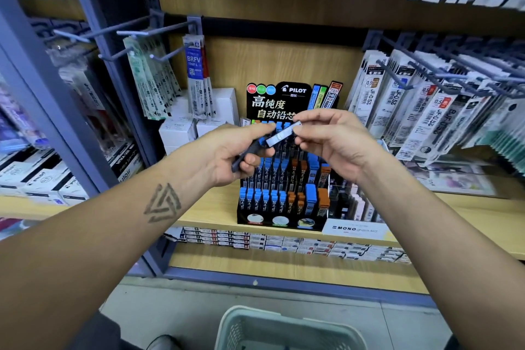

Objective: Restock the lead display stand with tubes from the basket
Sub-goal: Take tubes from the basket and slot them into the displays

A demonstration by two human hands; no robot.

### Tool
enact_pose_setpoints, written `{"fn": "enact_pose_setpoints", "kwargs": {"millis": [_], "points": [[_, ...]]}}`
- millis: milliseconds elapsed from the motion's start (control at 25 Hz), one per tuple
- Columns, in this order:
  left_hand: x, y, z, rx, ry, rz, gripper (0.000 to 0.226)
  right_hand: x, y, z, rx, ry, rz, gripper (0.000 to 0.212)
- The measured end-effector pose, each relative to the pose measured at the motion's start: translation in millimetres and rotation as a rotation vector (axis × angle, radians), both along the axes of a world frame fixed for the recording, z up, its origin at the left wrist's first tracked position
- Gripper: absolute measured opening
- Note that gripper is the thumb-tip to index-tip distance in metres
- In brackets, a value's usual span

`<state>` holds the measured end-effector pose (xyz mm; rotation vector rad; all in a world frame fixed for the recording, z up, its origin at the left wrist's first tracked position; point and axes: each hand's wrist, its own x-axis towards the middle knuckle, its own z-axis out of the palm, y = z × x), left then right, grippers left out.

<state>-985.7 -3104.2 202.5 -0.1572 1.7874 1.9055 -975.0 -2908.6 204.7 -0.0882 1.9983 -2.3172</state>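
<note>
Just in front of the black tiered lead display stand [279, 204], the right hand [332, 145] pinches one slim blue-capped lead tube [281, 136] by its upper end, its long axis slanting down-left toward the left hand [235, 150]. That hand curls round a dark tube [244, 156], perhaps several. By my reckoning the right hand sits nearer the slots, while the pale plastic basket [284, 329] stands well below.

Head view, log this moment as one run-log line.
left hand: grips dark tubes | right hand: pinches blue-capped tube | display stand: partly stocked | basket: below
</note>
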Motion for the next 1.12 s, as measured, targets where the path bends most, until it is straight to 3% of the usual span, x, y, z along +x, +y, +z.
{"fn": "enact_pose_setpoints", "kwargs": {"millis": [160,360,520,680,760,880,1120], "points": [[1.2,3.0,1.5,0.0,0.028,0.01,0.013,3.8,19.8,-2.0,0.019,0.037,0.013,0.027],[2.3,28.6,1.2,-0.148,0.253,0.036,0.028,22.4,39.3,-0.4,0.556,0.25,0.044,0.019],[7.8,62.9,1.6,-0.148,0.359,-0.029,0.028,38.7,48.7,2.4,0.703,0.341,0.147,0.025],[3.8,82.6,-2.5,-0.083,0.245,-0.022,0.044,44.4,76.4,-6.6,0.742,0.228,0.028,0.027],[3.7,86.1,-3.8,-0.062,0.115,-0.072,0.033,47.6,90.7,-16.2,0.744,0.14,-0.023,0.016],[4.7,84.5,-3.9,0.022,-0.031,-0.137,0.016,48.9,102.4,-29.0,0.784,0.154,-0.087,0.007],[2.0,81.7,-6.2,0.104,-0.077,-0.163,0.014,33.8,102.9,-37.1,0.896,0.215,-0.239,0.011]]}}
